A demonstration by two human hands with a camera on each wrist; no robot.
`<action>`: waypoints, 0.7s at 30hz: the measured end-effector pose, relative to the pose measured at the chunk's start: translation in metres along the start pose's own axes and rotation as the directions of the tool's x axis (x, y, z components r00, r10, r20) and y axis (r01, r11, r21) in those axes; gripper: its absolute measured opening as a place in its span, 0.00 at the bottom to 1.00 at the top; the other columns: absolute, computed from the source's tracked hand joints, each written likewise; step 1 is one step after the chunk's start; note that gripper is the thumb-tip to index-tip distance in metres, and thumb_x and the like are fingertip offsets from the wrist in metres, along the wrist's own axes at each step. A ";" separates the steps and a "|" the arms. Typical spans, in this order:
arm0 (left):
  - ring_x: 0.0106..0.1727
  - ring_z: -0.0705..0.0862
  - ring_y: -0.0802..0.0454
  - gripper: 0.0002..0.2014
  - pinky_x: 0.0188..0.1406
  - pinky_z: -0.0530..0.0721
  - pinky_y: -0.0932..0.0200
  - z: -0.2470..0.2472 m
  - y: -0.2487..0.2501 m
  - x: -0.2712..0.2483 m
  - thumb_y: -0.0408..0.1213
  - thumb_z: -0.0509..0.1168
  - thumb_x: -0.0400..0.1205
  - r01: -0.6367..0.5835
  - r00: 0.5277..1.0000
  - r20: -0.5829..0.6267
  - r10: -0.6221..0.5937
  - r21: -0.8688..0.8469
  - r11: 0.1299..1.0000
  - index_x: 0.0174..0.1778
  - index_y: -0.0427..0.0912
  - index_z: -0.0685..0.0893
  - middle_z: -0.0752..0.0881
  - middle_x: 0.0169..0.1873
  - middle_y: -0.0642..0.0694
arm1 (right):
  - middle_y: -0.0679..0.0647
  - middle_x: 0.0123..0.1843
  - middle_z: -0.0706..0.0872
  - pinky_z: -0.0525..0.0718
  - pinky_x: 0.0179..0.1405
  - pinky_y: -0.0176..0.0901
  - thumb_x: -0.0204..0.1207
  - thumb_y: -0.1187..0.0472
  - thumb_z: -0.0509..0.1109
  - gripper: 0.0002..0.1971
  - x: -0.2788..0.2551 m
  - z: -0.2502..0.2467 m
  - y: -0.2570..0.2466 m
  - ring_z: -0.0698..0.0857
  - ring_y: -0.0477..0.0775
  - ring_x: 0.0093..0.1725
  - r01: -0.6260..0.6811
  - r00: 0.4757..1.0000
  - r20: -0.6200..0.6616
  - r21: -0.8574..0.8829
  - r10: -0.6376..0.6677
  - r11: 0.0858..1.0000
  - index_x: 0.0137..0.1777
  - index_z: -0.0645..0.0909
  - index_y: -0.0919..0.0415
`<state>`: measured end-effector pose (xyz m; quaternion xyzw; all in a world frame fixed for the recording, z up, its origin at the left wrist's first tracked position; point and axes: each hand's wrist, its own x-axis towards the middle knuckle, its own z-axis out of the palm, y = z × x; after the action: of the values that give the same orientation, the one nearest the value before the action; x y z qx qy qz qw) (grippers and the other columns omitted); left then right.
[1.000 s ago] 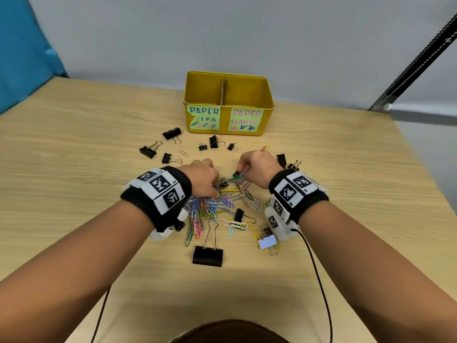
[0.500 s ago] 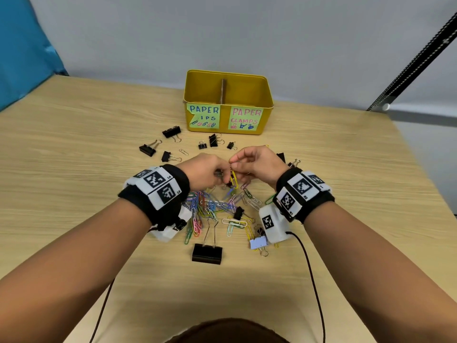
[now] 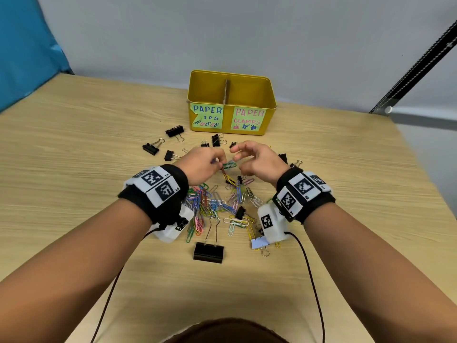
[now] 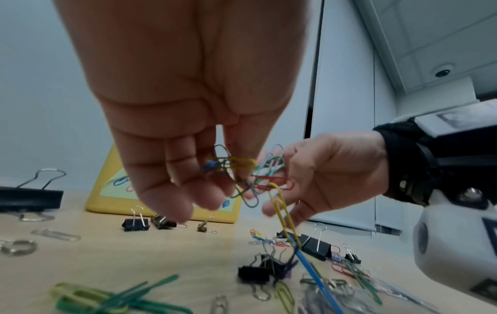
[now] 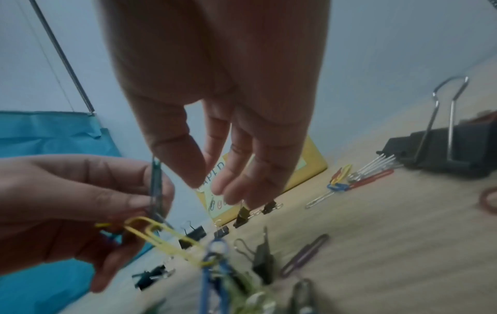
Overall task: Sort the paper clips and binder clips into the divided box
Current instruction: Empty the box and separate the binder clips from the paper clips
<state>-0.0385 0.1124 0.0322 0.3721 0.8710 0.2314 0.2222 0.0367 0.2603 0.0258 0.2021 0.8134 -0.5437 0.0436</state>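
My left hand (image 3: 217,162) is raised above the pile and pinches a tangled bunch of coloured paper clips (image 3: 228,166). A chain of yellow and blue clips (image 4: 282,210) hangs from the bunch down to the table. In the left wrist view the fingertips (image 4: 212,197) curl round the bunch. Just right of the bunch, my right hand (image 3: 238,154) has thumb and fingers spread and holds nothing, as the right wrist view (image 5: 209,184) confirms. The yellow divided box (image 3: 228,121) stands at the back, labelled PAPER CLIPS on the left and PAPER CLAMPS on the right. Its inside looks bare.
A pile of coloured paper clips (image 3: 215,206) lies on the wooden table (image 3: 74,169) under my wrists. A large black binder clip (image 3: 208,252) sits nearest me. Several small binder clips (image 3: 174,131) are scattered between the hands and the box. Cables trail from both wrists.
Both hands rose off the pile. The right hand let go of the clips and spread its fingers. The left hand keeps the bunch, with a chain now dangling.
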 end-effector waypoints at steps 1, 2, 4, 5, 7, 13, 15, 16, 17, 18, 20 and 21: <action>0.45 0.76 0.49 0.09 0.46 0.70 0.62 -0.002 -0.003 -0.001 0.35 0.60 0.84 0.001 1.000 0.021 -0.001 0.008 1.000 0.56 0.40 0.84 0.80 0.46 0.44 | 0.51 0.45 0.81 0.81 0.39 0.37 0.69 0.81 0.62 0.23 -0.001 0.000 0.000 0.80 0.48 0.41 -0.004 1.000 0.015 -0.142 0.006 0.990 0.61 0.80 0.64; 0.48 0.76 0.50 0.09 0.48 0.70 0.62 -0.005 -0.005 -0.003 0.35 0.60 0.84 -0.004 0.998 0.055 0.002 0.025 1.000 0.55 0.40 0.84 0.79 0.47 0.45 | 0.52 0.50 0.84 0.83 0.47 0.38 0.70 0.78 0.63 0.21 -0.002 0.000 0.002 0.83 0.50 0.48 -0.002 0.999 0.033 -0.310 0.013 0.951 0.61 0.82 0.62; 0.49 0.76 0.51 0.10 0.49 0.70 0.63 -0.009 -0.009 -0.007 0.35 0.61 0.84 -0.020 0.992 0.123 0.011 0.074 0.997 0.56 0.38 0.85 0.78 0.47 0.46 | 0.54 0.61 0.85 0.81 0.60 0.42 0.71 0.71 0.67 0.20 -0.005 0.001 0.006 0.83 0.53 0.62 0.014 0.995 0.092 -0.575 0.047 0.818 0.62 0.83 0.56; 0.47 0.76 0.51 0.10 0.46 0.72 0.63 -0.010 -0.011 -0.009 0.34 0.61 0.84 -0.019 0.989 0.150 0.006 0.080 0.997 0.56 0.37 0.85 0.78 0.46 0.47 | 0.54 0.62 0.85 0.79 0.61 0.41 0.72 0.68 0.69 0.20 -0.006 0.002 0.007 0.82 0.53 0.63 0.016 0.989 0.122 -0.639 0.081 0.769 0.63 0.82 0.55; 0.41 0.80 0.51 0.08 0.36 0.76 0.63 -0.013 -0.015 -0.014 0.33 0.60 0.84 0.033 0.978 0.206 -0.034 0.012 0.999 0.54 0.38 0.83 0.78 0.40 0.49 | 0.52 0.55 0.85 0.77 0.56 0.39 0.73 0.67 0.70 0.18 -0.008 0.003 0.007 0.82 0.52 0.58 -0.002 0.981 0.137 -0.699 0.137 0.715 0.63 0.83 0.57; 0.49 0.78 0.50 0.08 0.49 0.75 0.61 -0.017 -0.033 -0.023 0.33 0.63 0.81 0.048 0.965 0.246 -0.085 0.151 0.987 0.53 0.39 0.86 0.84 0.48 0.44 | 0.61 0.68 0.77 0.80 0.67 0.53 0.76 0.71 0.60 0.21 -0.013 0.003 0.004 0.78 0.63 0.67 -0.112 0.992 -0.063 -0.822 0.106 0.558 0.68 0.77 0.59; 0.60 0.76 0.47 0.14 0.62 0.75 0.56 -0.018 -0.041 -0.027 0.37 0.68 0.78 0.068 0.980 0.171 -0.099 0.179 0.982 0.60 0.46 0.84 0.78 0.56 0.45 | 0.61 0.68 0.75 0.82 0.63 0.53 0.75 0.68 0.64 0.23 -0.020 0.002 -0.002 0.78 0.64 0.66 -0.096 0.994 -0.051 -0.842 0.100 0.530 0.70 0.74 0.58; 0.65 0.74 0.45 0.20 0.68 0.74 0.53 -0.019 -0.044 -0.030 0.41 0.71 0.75 0.075 0.983 0.147 -0.105 0.198 0.977 0.64 0.50 0.81 0.74 0.58 0.45 | 0.60 0.67 0.77 0.82 0.58 0.50 0.74 0.65 0.66 0.23 -0.023 0.003 -0.006 0.79 0.62 0.63 -0.064 0.991 0.007 -0.855 0.135 0.514 0.70 0.73 0.59; 0.68 0.71 0.43 0.27 0.71 0.73 0.48 -0.020 -0.046 -0.032 0.46 0.74 0.72 0.089 0.980 0.157 -0.126 0.226 0.970 0.68 0.54 0.77 0.72 0.60 0.43 | 0.60 0.66 0.78 0.81 0.53 0.47 0.73 0.62 0.69 0.24 -0.027 0.003 -0.009 0.80 0.61 0.61 -0.028 0.978 0.081 -0.861 0.192 0.508 0.70 0.73 0.59; 0.70 0.68 0.42 0.36 0.72 0.72 0.44 -0.020 -0.047 -0.034 0.50 0.76 0.69 0.110 0.968 0.190 -0.162 0.260 0.959 0.73 0.57 0.71 0.70 0.64 0.42 | 0.59 0.67 0.79 0.79 0.50 0.44 0.71 0.58 0.72 0.27 -0.030 0.006 -0.012 0.80 0.60 0.61 0.001 0.954 0.152 -0.862 0.258 0.506 0.70 0.72 0.59; 0.74 0.64 0.40 0.49 0.73 0.72 0.39 -0.016 -0.046 -0.039 0.54 0.79 0.63 0.159 0.929 0.270 -0.252 0.323 0.933 0.78 0.61 0.61 0.65 0.68 0.41 | 0.59 0.69 0.78 0.77 0.53 0.44 0.70 0.54 0.76 0.33 -0.032 0.015 -0.014 0.79 0.61 0.66 0.058 0.920 0.240 -0.866 0.310 0.497 0.74 0.69 0.60; 0.75 0.63 0.40 0.52 0.73 0.72 0.38 -0.011 -0.045 -0.041 0.53 0.80 0.62 0.174 0.912 0.298 -0.283 0.343 0.923 0.79 0.61 0.58 0.64 0.70 0.41 | 0.60 0.70 0.78 0.78 0.56 0.45 0.70 0.53 0.76 0.34 -0.030 0.022 -0.015 0.79 0.61 0.67 0.090 0.920 0.260 -0.869 0.293 0.487 0.75 0.69 0.60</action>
<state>-0.0437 0.0515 0.0247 0.3311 0.8822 -0.0037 0.3349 0.0552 0.2268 0.0387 0.0936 0.9370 -0.0842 0.3259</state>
